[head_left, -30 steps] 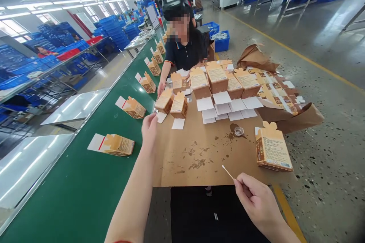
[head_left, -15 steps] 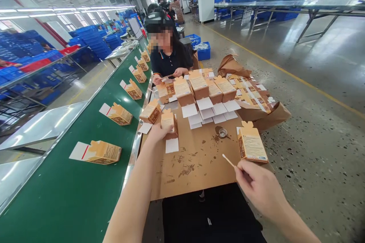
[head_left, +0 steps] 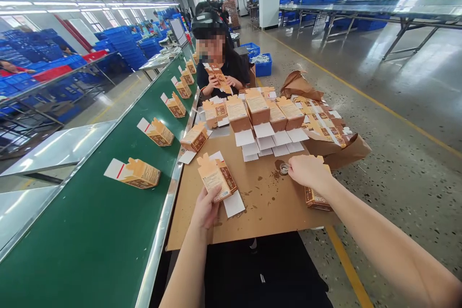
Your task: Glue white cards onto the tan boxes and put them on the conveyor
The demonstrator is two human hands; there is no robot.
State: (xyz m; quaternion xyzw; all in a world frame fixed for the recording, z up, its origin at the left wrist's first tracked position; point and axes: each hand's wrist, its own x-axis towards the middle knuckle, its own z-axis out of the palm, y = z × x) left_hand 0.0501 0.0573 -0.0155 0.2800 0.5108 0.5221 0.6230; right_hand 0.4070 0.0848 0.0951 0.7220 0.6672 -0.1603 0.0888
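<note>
My left hand (head_left: 206,209) grips the lower end of a small brown-and-tan carton (head_left: 216,175), tilted above the cardboard sheet (head_left: 260,214). A white flap sticks out beneath the carton. Across the sheet, my right hand (head_left: 310,171) is closed at a small round dish (head_left: 284,168), its fingertips at the rim. The cotton swab seen in it half a second ago is now hidden by the hand. Another carton (head_left: 315,200) stands under my right forearm, partly covered. Dark wet spots surround the dish.
Stacked cartons (head_left: 238,115) with white flaps stand at the sheet's far side; a single carton (head_left: 195,138) is at its left edge. The green conveyor belt (head_left: 90,236) carries a row of cartons (head_left: 144,173). Opposite, a person holds a flattened carton (head_left: 221,78). Brown wrapping paper (head_left: 346,151) lies right.
My left hand has lifted the carton and drawn it nearer, tilting it. My right hand has moved forward and left to the dish. The person opposite has raised a flattened carton.
</note>
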